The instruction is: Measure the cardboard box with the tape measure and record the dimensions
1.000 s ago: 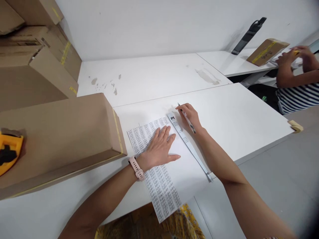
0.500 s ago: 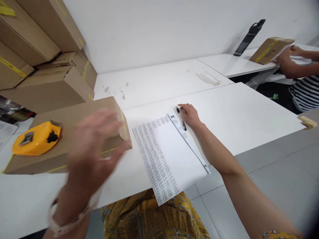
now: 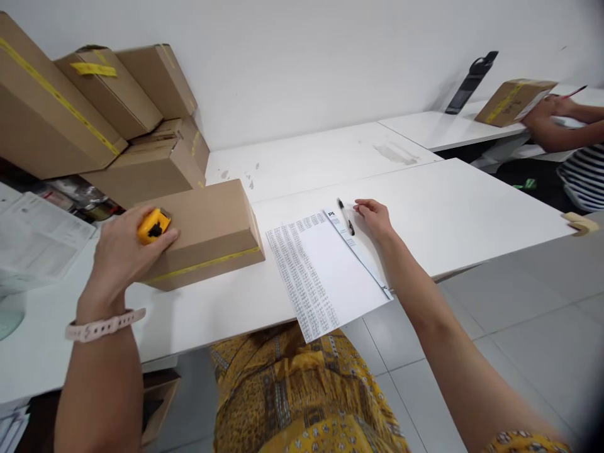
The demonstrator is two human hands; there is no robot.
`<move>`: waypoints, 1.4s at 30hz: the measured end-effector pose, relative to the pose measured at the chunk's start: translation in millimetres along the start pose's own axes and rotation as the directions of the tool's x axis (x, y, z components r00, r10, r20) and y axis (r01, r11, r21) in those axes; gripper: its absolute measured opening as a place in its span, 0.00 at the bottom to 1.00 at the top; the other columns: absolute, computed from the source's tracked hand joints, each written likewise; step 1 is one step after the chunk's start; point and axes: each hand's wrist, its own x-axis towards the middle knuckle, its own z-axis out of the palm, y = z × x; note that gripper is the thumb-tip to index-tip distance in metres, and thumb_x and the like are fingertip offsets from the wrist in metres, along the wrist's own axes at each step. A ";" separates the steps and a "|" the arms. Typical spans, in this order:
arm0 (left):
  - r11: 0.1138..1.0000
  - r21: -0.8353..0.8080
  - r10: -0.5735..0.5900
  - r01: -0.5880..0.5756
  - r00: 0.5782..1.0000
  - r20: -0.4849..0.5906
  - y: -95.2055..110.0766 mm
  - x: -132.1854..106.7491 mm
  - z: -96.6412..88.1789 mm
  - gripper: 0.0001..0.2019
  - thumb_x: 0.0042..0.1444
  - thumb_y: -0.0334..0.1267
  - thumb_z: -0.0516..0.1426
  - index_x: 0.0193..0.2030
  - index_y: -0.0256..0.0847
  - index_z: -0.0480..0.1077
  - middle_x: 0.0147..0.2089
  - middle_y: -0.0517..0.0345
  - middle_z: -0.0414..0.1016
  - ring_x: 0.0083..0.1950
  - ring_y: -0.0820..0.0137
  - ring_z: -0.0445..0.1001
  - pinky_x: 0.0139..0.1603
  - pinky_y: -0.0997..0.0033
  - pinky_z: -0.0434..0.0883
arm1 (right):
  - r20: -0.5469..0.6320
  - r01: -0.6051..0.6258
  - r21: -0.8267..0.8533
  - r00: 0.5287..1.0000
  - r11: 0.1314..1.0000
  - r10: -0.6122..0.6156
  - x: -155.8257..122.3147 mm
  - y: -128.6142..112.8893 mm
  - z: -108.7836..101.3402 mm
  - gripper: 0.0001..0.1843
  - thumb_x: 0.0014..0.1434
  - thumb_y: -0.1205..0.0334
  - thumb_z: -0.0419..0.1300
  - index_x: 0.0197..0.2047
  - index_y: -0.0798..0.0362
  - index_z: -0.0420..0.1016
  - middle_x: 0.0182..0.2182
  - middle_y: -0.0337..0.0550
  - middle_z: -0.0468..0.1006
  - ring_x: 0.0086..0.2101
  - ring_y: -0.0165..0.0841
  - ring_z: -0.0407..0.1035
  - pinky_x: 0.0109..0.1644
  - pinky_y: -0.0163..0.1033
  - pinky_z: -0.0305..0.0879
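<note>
My left hand (image 3: 125,248) is closed round a yellow tape measure (image 3: 154,226) on top of a cardboard box (image 3: 212,211) with yellow tape along its side. My right hand (image 3: 375,217) rests on the white table (image 3: 434,214), fingers apart and holding nothing. Just left of its fingertips lies a black pen (image 3: 346,217). A sheet of paper (image 3: 340,270), with columns of small writing down its left part, lies between the box and my right forearm. Its lower corner hangs over the table's front edge.
Several taped cardboard boxes (image 3: 104,94) are stacked at the back left. Papers (image 3: 47,233) lie at the far left. At the right, another person's hands (image 3: 542,116) are at a cardboard box (image 3: 512,104), near a dark bottle (image 3: 472,82).
My left hand, raised and blurred earlier, has come down and taken hold of the tape measure on the box. My right hand stays beside the pen. The view has shifted left.
</note>
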 end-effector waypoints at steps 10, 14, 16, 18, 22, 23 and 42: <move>0.996 -0.090 0.025 -0.028 0.999 -0.040 115.8 -64.0 20.9 0.24 0.54 0.56 0.64 0.54 0.50 0.73 0.50 0.56 0.78 0.45 0.59 0.78 0.46 0.53 0.74 | 0.300 0.201 0.106 0.927 0.974 -0.224 -209.3 -99.6 8.4 0.13 0.66 0.54 0.58 0.48 0.50 0.78 0.35 0.44 0.79 0.35 0.34 0.72 0.38 0.43 0.70; 0.937 -0.132 0.348 -0.324 0.900 0.261 182.3 -105.8 61.6 0.22 0.53 0.51 0.67 0.50 0.42 0.71 0.45 0.52 0.80 0.46 0.57 0.76 0.45 0.55 0.74 | 0.581 0.086 0.205 0.791 0.975 -0.192 -283.5 -107.5 48.4 0.20 0.67 0.49 0.59 0.58 0.47 0.72 0.45 0.46 0.78 0.40 0.35 0.73 0.40 0.43 0.71; 0.944 -0.100 0.329 -0.314 0.885 0.329 192.3 -117.9 74.2 0.21 0.52 0.47 0.68 0.49 0.41 0.70 0.45 0.52 0.80 0.46 0.56 0.75 0.44 0.55 0.74 | 0.573 0.064 0.183 0.804 0.981 -0.160 -300.7 -100.8 63.8 0.21 0.65 0.48 0.60 0.57 0.47 0.72 0.47 0.45 0.78 0.40 0.34 0.72 0.42 0.43 0.70; 0.965 -0.054 0.260 -0.258 0.898 0.354 190.7 -126.0 77.2 0.22 0.50 0.46 0.69 0.48 0.42 0.70 0.45 0.51 0.79 0.46 0.55 0.75 0.43 0.55 0.74 | 0.557 0.012 0.172 0.823 0.985 -0.107 -309.0 -92.7 74.6 0.21 0.64 0.46 0.62 0.54 0.48 0.74 0.43 0.44 0.78 0.38 0.33 0.71 0.41 0.42 0.69; 0.984 0.019 0.159 -0.176 0.926 0.344 175.0 -136.7 60.4 0.24 0.48 0.49 0.70 0.48 0.43 0.69 0.44 0.52 0.79 0.47 0.54 0.76 0.43 0.56 0.73 | 0.634 -0.249 0.287 0.773 0.925 0.012 -312.6 -86.7 87.9 0.22 0.59 0.43 0.66 0.48 0.50 0.76 0.37 0.42 0.77 0.36 0.33 0.71 0.42 0.42 0.68; 0.987 0.030 0.135 -0.155 0.928 0.346 169.7 -137.9 52.7 0.24 0.48 0.50 0.69 0.48 0.44 0.69 0.44 0.52 0.79 0.47 0.54 0.76 0.43 0.56 0.73 | 0.663 -0.298 0.305 0.748 0.905 0.023 -310.3 -89.0 90.0 0.22 0.57 0.42 0.67 0.45 0.50 0.76 0.36 0.41 0.76 0.35 0.33 0.70 0.41 0.41 0.68; 0.878 0.203 -0.475 0.434 0.839 0.264 -61.5 -25.4 -147.7 0.25 0.45 0.63 0.66 0.40 0.46 0.82 0.42 0.58 0.85 0.43 0.61 0.80 0.39 0.71 0.75 | 0.475 -0.147 0.307 0.880 0.940 -0.017 -69.6 -149.8 210.1 0.20 0.53 0.46 0.67 0.26 0.52 0.66 0.24 0.37 0.68 0.27 0.27 0.60 0.28 0.34 0.57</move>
